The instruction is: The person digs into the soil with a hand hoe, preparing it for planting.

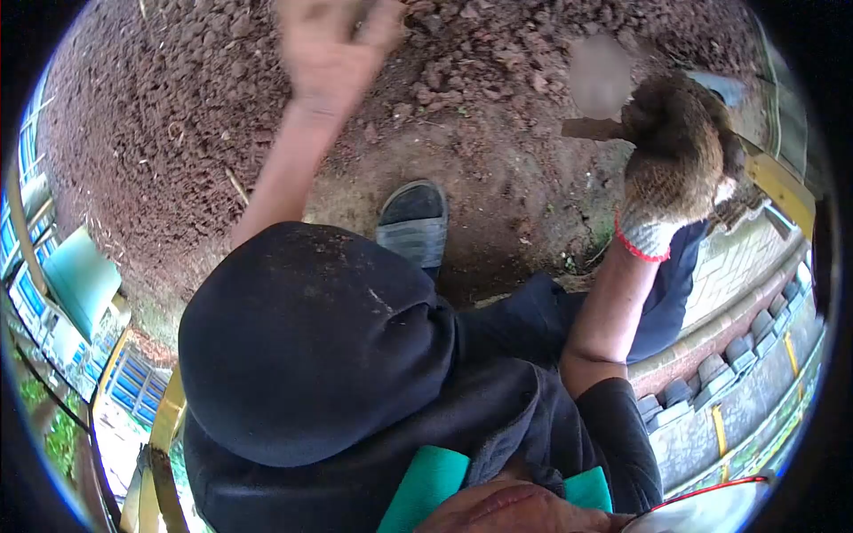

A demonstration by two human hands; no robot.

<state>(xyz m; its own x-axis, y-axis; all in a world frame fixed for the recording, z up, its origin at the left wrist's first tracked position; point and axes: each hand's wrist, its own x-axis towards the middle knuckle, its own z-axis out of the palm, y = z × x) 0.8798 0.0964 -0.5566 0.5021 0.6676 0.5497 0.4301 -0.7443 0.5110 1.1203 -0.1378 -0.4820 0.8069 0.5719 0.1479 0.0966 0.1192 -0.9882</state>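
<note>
My left hand (pixel 327 44) is bare and reaches over loose reddish-brown soil (pixel 204 98) at the top of the view. Its thumb stands out to the right, while the other fingers are blurred and cut off by the frame. A knitted glove (pixel 662 200), caked with mud and edged in red at the cuff, covers my right hand (pixel 680 147). Those gloved fingers are curled into a grip low over the ground. Out of the fist, toward the left, juts a flat brown piece (pixel 591 130); its kind cannot be made out.
A dark slipper with a grey strap (pixel 413 231) is on my foot, on packed earth. A yellow bar (pixel 782 186) runs beside my right hand. Paving (pixel 733 271) and dark edging blocks (pixel 711 369) lie at right. A pale green container (pixel 80 275) stands at left.
</note>
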